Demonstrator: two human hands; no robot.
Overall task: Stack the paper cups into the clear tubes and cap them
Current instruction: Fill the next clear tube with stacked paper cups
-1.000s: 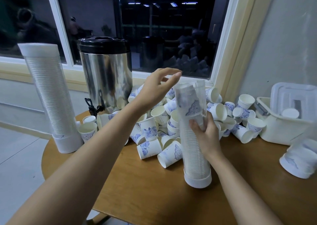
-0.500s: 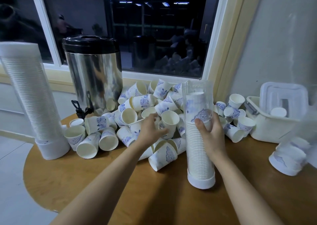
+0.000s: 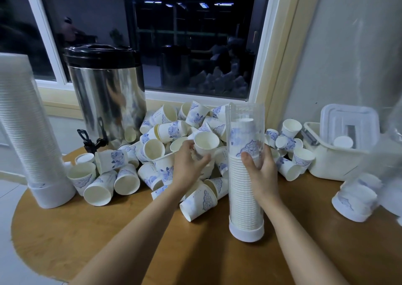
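Observation:
A clear tube [image 3: 245, 176] stands upright on its white base, filled most of the way with stacked paper cups; its top is open. My right hand [image 3: 262, 171] grips the tube at mid-height. My left hand [image 3: 188, 165] holds a white paper cup [image 3: 206, 144] with blue print, its mouth facing me, just above the heap of loose cups [image 3: 169, 145] left of the tube. A second tube [image 3: 24, 132], full of cups and capped white, stands at the far left.
A steel urn [image 3: 106, 95] with a black lid and tap stands behind the heap on the round wooden table [image 3: 76, 230]. A white bin [image 3: 332, 154] sits at the right, and a lying cup stack [image 3: 356, 197] in clear wrap is nearer.
My left hand dropped from above the tube's mouth into the heap and took hold of a loose cup, now lifted slightly. My right hand stayed on the tube.

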